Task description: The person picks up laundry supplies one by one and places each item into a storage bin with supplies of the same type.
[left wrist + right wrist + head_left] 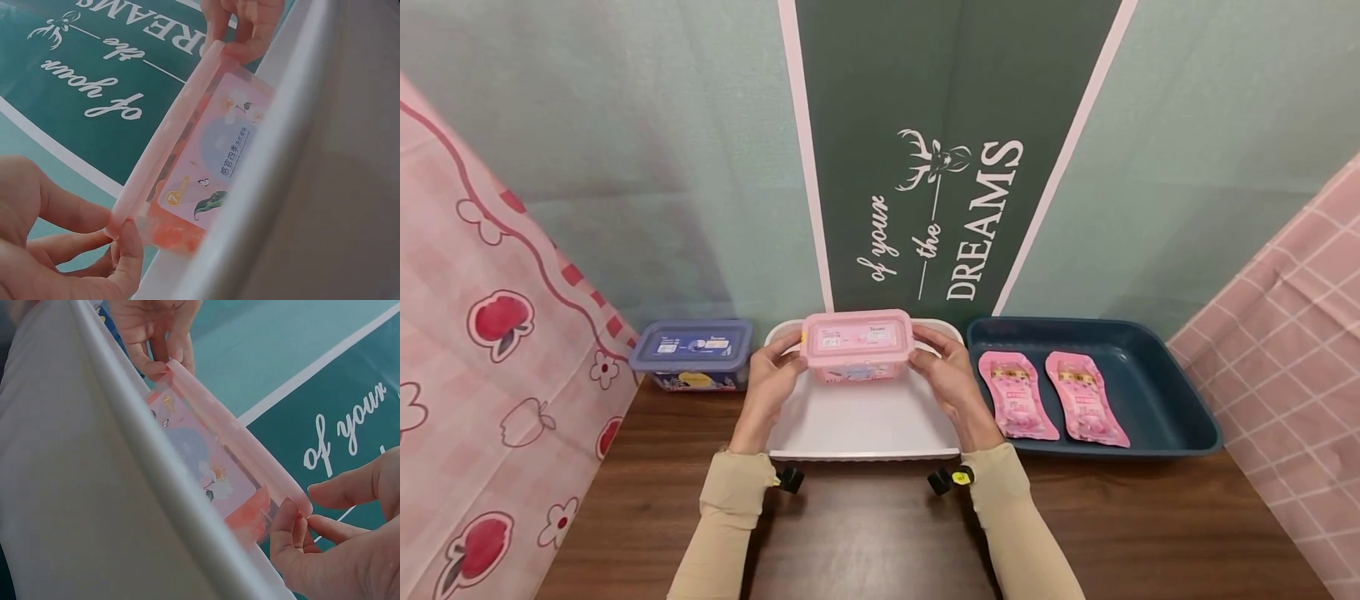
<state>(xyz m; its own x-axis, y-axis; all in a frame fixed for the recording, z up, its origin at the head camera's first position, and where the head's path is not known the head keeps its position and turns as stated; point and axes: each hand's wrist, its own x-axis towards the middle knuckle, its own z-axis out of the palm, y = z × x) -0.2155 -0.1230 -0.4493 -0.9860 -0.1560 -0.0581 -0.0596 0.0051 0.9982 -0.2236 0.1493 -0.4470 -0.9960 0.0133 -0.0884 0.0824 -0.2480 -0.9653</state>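
A pink lidded plastic box (857, 343) with a printed label is held between both hands at the back of a white tray (865, 425). My left hand (772, 373) pinches the left end of its lid. In the left wrist view, thumb and fingertips of the left hand (69, 244) meet at the lid's corner. My right hand (951, 379) grips the opposite end, and in the right wrist view the right hand (350, 525) has its fingers at the lid's rim. The lid (240, 434) sits on the box. Whether the base touches the tray is hidden.
To the left stands a blue lidded box (694, 354) on the brown wooden table (880, 525). A dark teal tray (1157, 392) at right holds a pink pouch (1017, 396) and a second pink pouch (1086, 400). A green printed curtain (722, 167) hangs behind.
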